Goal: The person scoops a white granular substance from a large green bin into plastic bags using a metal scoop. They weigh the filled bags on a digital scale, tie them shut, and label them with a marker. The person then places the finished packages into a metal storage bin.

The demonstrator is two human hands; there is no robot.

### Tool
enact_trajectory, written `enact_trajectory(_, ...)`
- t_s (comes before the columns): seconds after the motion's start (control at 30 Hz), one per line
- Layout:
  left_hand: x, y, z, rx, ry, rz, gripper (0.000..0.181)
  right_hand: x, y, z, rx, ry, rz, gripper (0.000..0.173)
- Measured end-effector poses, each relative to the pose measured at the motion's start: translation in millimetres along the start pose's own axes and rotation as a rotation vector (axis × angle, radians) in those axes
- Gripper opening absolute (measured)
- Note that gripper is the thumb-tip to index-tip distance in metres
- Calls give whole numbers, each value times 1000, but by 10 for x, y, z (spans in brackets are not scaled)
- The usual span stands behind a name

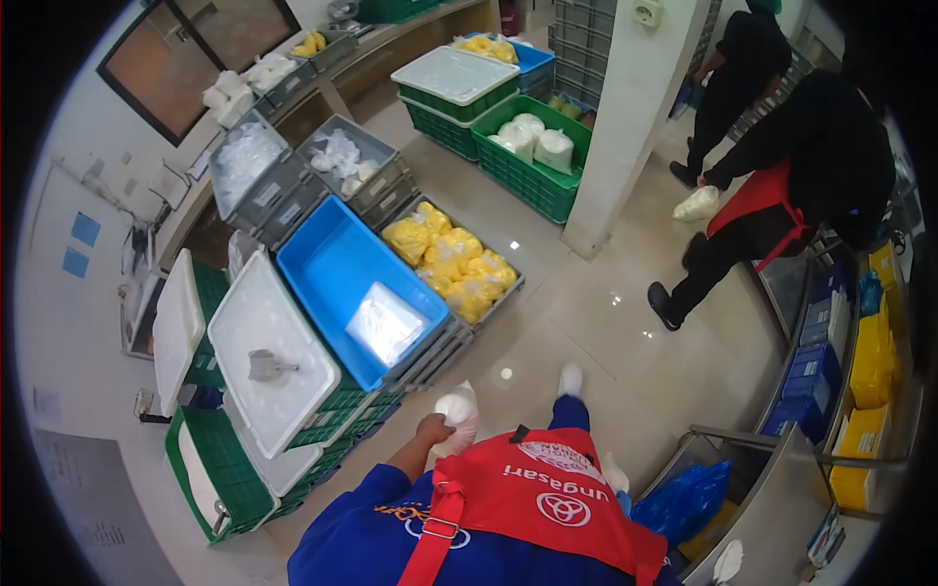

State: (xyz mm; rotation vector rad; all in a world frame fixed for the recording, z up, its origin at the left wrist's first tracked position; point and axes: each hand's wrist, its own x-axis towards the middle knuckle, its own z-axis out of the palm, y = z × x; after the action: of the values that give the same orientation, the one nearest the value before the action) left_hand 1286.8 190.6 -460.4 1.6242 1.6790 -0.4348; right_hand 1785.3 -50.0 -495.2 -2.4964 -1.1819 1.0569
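On the left side of my body, my left hand [435, 429] grips a filled clear plastic bag with whitish contents [458, 412], held above the floor. To its upper left are a blue plastic crate [316, 253] with a stack of clear plastic bags [386, 322] inside, and a white-lidded green crate [271, 344]. My right side is mostly hidden behind the red apron [527, 487]. A light-blue patch [623, 502], perhaps a glove, shows at the apron's edge beside a white item [615, 472]. Whether that is my right hand holding something is unclear.
Bags of yellow food [451, 256] fill a grey crate. Ahead are a green crate with white bags [531, 190] and a pillar [623, 124]. A co-worker [799, 161] carries a pale bag [696, 204]; another person [740, 73] is beyond. A metal bench [762, 498] borders the right.
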Motion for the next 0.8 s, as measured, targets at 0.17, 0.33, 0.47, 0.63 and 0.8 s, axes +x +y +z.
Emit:
enact_trajectory(0.17, 651, 816, -443, 50, -39, -76, 47, 1056, -257, -539, 50, -47, 41, 38)
enact_trajectory(0.33, 1207, 1446, -906, 64, -113, -152, 55, 2196, -497, -1306, -10, -126, 4, 35)
enact_trajectory(0.47, 1189, 1689, -938, -86, -189, -226, 57, 3010, -1112, -2005, -250, -250, -88, 28)
enact_trajectory(0.63, 2008, 1845, -987, -181, -300, -189, 53, 4188, -2204, -2277, -497, -308, -260, 22)
enact_trajectory(0.8, 2675, 2405, -1299, -402, -335, -249, 46, 5363, -3734, -2429, -584, -371, -600, 18)
